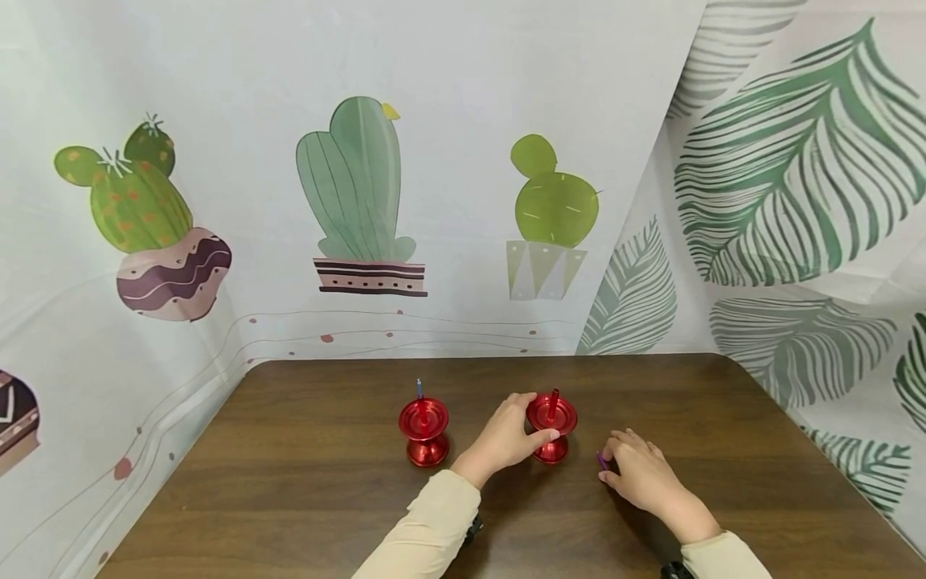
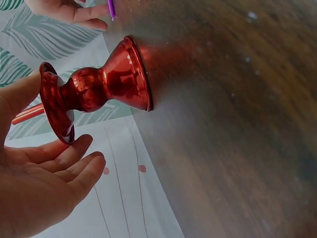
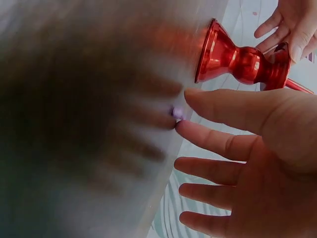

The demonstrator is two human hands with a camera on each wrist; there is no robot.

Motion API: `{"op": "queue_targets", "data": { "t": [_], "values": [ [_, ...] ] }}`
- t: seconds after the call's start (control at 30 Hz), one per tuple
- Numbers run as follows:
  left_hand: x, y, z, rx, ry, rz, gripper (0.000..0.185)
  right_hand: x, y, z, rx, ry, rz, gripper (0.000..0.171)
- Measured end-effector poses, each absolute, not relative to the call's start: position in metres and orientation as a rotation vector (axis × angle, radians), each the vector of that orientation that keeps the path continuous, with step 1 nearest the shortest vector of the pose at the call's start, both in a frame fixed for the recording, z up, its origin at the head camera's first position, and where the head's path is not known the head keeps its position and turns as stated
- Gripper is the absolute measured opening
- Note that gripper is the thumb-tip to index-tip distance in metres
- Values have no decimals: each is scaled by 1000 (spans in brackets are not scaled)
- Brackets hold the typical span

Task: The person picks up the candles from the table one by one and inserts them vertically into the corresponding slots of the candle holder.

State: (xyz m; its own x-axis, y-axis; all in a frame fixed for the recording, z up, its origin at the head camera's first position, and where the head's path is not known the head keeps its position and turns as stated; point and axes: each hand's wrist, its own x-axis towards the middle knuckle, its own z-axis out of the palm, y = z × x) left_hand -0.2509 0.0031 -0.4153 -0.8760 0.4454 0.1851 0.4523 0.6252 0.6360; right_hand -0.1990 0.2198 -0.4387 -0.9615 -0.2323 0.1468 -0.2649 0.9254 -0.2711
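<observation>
We find the red candle holder (image 1: 551, 434) standing upright on the dark wooden bench (image 1: 304, 490), near its middle, with a red candle (image 1: 555, 400) seated in its cup. The left hand (image 1: 506, 438) rests against the holder's rim and waist; in the left wrist view the fingers (image 2: 74, 166) lie nearly straight beside the dish, so we judge this grip apart, steadying rather than clamping. Just right of the holder, the right hand (image 1: 644, 474) lies low on the bench with its fingertips at a small purple candle (image 1: 602, 460). The right wrist view is blurred there, but thumb and forefinger appear to pinch the candle's end (image 3: 177, 113); we report that grip as closed on it, with reservation.

A second red candle holder (image 1: 424, 434) stands to the left, apart from the first, carrying a blue candle (image 1: 419, 389).

For the step in hand, we recommend that the left hand brace the holder lower on its stem so it cannot tip, and that the right secure the thin candle firmly before lifting it off the bench.
</observation>
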Motion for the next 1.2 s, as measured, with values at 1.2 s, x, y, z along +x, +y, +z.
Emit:
{"op": "queue_targets", "data": {
  "t": [1.2],
  "values": [
    [-250,5,-416,-768,-2832,-1049,65,-234,195,-393,395,-2446,1102,5]
  ]
}}
